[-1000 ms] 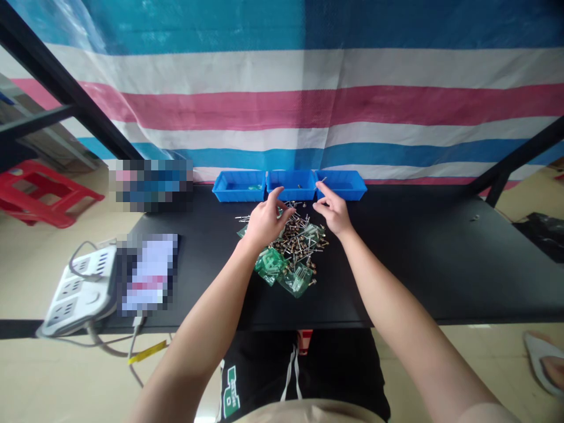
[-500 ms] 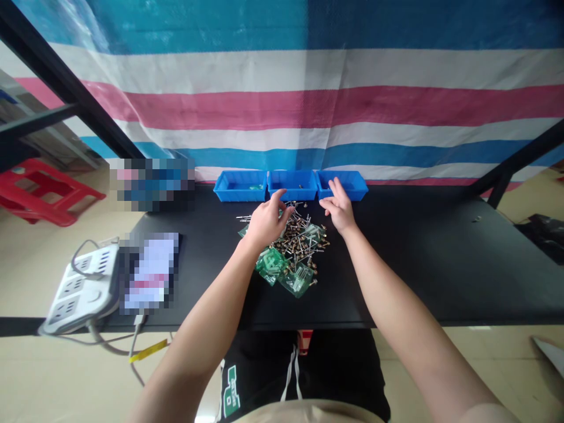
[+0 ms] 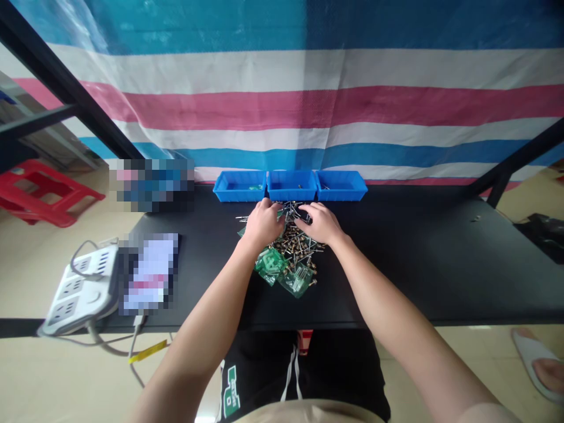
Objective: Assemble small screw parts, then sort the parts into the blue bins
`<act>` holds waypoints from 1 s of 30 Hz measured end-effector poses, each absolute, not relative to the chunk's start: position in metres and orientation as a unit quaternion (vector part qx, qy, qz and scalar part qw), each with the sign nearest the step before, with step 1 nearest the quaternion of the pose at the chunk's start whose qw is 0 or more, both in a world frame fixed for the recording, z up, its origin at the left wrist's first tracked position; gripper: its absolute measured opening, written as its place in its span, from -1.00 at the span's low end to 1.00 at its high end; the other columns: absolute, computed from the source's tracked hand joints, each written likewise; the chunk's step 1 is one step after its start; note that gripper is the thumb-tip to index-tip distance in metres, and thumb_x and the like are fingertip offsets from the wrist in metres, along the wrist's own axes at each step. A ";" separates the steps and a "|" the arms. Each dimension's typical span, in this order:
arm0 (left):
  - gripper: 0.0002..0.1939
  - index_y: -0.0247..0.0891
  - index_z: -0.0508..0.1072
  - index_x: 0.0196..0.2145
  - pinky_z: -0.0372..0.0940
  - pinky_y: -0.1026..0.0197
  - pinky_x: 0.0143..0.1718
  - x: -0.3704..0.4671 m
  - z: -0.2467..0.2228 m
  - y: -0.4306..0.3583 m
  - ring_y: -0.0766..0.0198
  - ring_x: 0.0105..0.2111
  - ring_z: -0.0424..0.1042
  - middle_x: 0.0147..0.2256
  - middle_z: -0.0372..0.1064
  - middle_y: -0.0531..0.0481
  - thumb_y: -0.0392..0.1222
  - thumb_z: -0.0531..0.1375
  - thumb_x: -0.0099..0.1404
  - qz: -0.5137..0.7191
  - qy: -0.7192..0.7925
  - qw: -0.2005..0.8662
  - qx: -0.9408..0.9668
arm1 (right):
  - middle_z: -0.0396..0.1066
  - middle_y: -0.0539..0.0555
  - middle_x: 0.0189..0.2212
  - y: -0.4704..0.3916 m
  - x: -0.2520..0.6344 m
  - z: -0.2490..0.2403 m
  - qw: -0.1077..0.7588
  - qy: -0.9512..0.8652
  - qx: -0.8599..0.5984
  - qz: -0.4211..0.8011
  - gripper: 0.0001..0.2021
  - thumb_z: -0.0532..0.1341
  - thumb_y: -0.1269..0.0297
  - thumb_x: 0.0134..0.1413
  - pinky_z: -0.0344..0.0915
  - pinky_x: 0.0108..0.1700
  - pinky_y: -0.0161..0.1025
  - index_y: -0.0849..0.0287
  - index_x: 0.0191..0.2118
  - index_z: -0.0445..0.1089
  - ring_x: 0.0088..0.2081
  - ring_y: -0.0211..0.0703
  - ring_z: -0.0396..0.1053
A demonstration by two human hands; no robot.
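Observation:
My left hand (image 3: 266, 224) rests over the upper left of a pile of small metal pieces (image 3: 296, 242) with thin shanks and brass-coloured ends. Its thumb and forefinger are apart, with some fingertips hidden. At the pile's upper right is my right hand (image 3: 322, 224), thumb and forefinger spread with a gap between them. A green plastic bag (image 3: 270, 262) and another bag of pale sticks (image 3: 298, 280) lie at the pile's near side. Behind stand a left blue bin (image 3: 240, 195) with something greenish inside, a middle bin (image 3: 291, 195) with a small brass-coloured piece, and a right bin (image 3: 342, 195) with thin metal.
A white power strip (image 3: 83, 288) and a blurred-out phone-like screen (image 3: 152, 270) are on the left, with cables over the table edge. Black frame posts (image 3: 515, 161) flank the black table (image 3: 432, 252). A person's slippered foot (image 3: 540, 364) shows at lower right.
My right hand has drawn back from over the right bin to the pile. My left hand has lowered onto the pile. The slippered foot has come into view.

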State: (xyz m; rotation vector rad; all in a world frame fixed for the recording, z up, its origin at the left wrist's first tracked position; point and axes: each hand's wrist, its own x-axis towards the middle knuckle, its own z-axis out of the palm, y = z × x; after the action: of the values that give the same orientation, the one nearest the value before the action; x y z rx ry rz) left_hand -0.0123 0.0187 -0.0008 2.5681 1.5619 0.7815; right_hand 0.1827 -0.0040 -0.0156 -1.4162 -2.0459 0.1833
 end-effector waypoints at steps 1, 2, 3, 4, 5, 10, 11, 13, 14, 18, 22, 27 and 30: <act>-0.78 -0.27 0.51 -0.18 0.36 0.00 -0.12 -0.012 0.000 0.019 0.03 -0.18 0.39 -0.27 0.33 -0.17 -0.18 0.19 0.22 0.243 0.508 0.022 0.826 | 0.45 0.19 -0.21 -0.004 0.181 -0.016 0.297 -0.780 -0.547 0.065 -0.60 0.22 0.09 0.10 0.30 -0.07 -0.11 0.20 -0.01 0.47 -0.14 0.03 0.35; -0.79 -0.27 0.52 -0.20 0.36 -0.01 -0.12 -0.012 0.000 0.018 0.02 -0.19 0.39 -0.28 0.33 -0.17 -0.18 0.19 0.23 0.233 0.513 0.027 0.826 | 0.44 0.19 -0.19 -0.005 0.180 -0.017 0.279 -0.780 -0.556 0.064 -0.60 0.21 0.08 0.12 0.30 -0.08 -0.11 0.19 0.00 0.47 -0.13 0.03 0.36; -0.79 -0.28 0.53 -0.21 0.36 -0.01 -0.12 -0.012 0.001 0.018 0.02 -0.20 0.40 -0.29 0.33 -0.17 -0.17 0.19 0.23 0.222 0.516 0.031 0.827 | 0.43 0.19 -0.19 -0.005 0.180 -0.017 0.265 -0.780 -0.563 0.065 -0.61 0.20 0.07 0.14 0.30 -0.09 -0.12 0.18 0.00 0.48 -0.13 0.02 0.36; -0.79 -0.28 0.54 -0.23 0.36 -0.02 -0.14 -0.011 0.001 0.018 0.01 -0.21 0.40 -0.30 0.33 -0.17 -0.16 0.18 0.24 0.211 0.517 0.032 0.829 | 0.42 0.18 -0.20 -0.005 0.180 -0.018 0.255 -0.781 -0.566 0.068 -0.62 0.19 0.07 0.15 0.31 -0.10 -0.13 0.17 -0.01 0.49 -0.14 0.00 0.37; -0.79 -0.29 0.54 -0.24 0.36 -0.02 -0.15 -0.011 0.001 0.017 0.01 -0.22 0.40 -0.31 0.33 -0.17 -0.15 0.18 0.24 0.203 0.517 0.029 0.831 | 0.42 0.17 -0.21 -0.005 0.180 -0.019 0.250 -0.781 -0.567 0.073 -0.64 0.18 0.07 0.17 0.31 -0.11 -0.14 0.16 -0.03 0.50 -0.15 -0.01 0.37; -0.79 -0.26 0.55 -0.26 0.37 0.07 -0.20 -0.012 -0.002 0.018 0.09 -0.27 0.41 -0.34 0.36 -0.14 -0.11 0.18 0.25 0.196 0.497 -0.003 0.845 | 0.41 0.13 -0.23 -0.004 0.180 -0.021 0.264 -0.783 -0.557 0.090 -0.73 0.19 0.16 0.18 0.30 -0.14 -0.20 0.15 -0.12 0.55 -0.20 -0.10 0.39; -0.78 -0.26 0.55 -0.25 0.37 0.08 -0.21 -0.012 -0.002 0.018 0.09 -0.28 0.41 -0.34 0.37 -0.13 -0.11 0.18 0.25 0.196 0.495 -0.004 0.847 | 0.41 0.13 -0.24 -0.004 0.180 -0.021 0.267 -0.783 -0.554 0.092 -0.74 0.19 0.17 0.18 0.30 -0.15 -0.21 0.15 -0.13 0.55 -0.21 -0.11 0.39; -0.76 -0.25 0.55 -0.21 0.37 0.10 -0.21 -0.012 0.001 0.017 0.09 -0.27 0.42 -0.31 0.38 -0.14 -0.11 0.17 0.26 0.183 0.501 0.003 0.846 | 0.41 0.12 -0.24 -0.003 0.180 -0.021 0.271 -0.783 -0.552 0.095 -0.76 0.20 0.19 0.18 0.29 -0.16 -0.22 0.16 -0.15 0.55 -0.21 -0.11 0.39; -0.75 -0.25 0.55 -0.19 0.37 0.10 -0.20 -0.011 0.003 0.015 0.09 -0.25 0.42 -0.30 0.39 -0.15 -0.11 0.16 0.27 0.171 0.509 0.009 0.844 | 0.41 0.12 -0.24 -0.003 0.180 -0.020 0.271 -0.782 -0.553 0.095 -0.77 0.20 0.19 0.17 0.28 -0.16 -0.22 0.16 -0.16 0.54 -0.21 -0.12 0.39; -0.71 -0.22 0.54 -0.10 0.35 0.12 -0.13 -0.007 0.015 0.008 0.09 -0.17 0.42 -0.22 0.40 -0.15 -0.11 0.12 0.31 0.124 0.537 0.036 0.834 | 0.41 0.10 -0.24 -0.004 0.178 -0.019 0.273 -0.773 -0.565 0.097 -0.83 0.23 0.20 0.14 0.25 -0.20 -0.24 0.15 -0.24 0.52 -0.23 -0.14 0.38; -0.71 -0.20 0.54 -0.09 0.34 0.14 -0.12 -0.005 0.020 0.006 0.10 -0.16 0.43 -0.21 0.40 -0.14 -0.11 0.11 0.33 0.110 0.540 0.048 0.833 | 0.40 0.07 -0.27 -0.003 0.179 -0.020 0.285 -0.766 -0.568 0.103 -0.87 0.25 0.21 0.11 0.23 -0.23 -0.25 0.14 -0.32 0.49 -0.27 -0.16 0.36; -0.70 -0.20 0.54 -0.08 0.34 0.13 -0.15 -0.006 0.018 0.007 0.10 -0.18 0.43 -0.20 0.41 -0.15 -0.11 0.11 0.33 0.109 0.540 0.049 0.833 | 0.38 0.05 -0.31 -0.001 0.180 -0.022 0.302 -0.767 -0.555 0.114 -0.89 0.25 0.24 0.11 0.22 -0.24 -0.25 0.13 -0.34 0.48 -0.30 -0.17 0.35; -0.70 -0.21 0.54 -0.08 0.34 0.12 -0.15 -0.006 0.018 0.007 0.08 -0.16 0.43 -0.20 0.41 -0.15 -0.11 0.11 0.33 0.112 0.538 0.051 0.834 | 0.38 0.04 -0.33 0.000 0.181 -0.024 0.311 -0.766 -0.550 0.120 -0.90 0.25 0.25 0.11 0.21 -0.25 -0.26 0.13 -0.35 0.48 -0.31 -0.18 0.35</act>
State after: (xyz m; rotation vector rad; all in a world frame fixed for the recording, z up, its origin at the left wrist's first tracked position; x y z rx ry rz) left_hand -0.0060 0.0074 0.0181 2.5372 1.6373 0.3397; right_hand 0.1806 0.0003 -0.0237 -1.4526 -2.0221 0.3167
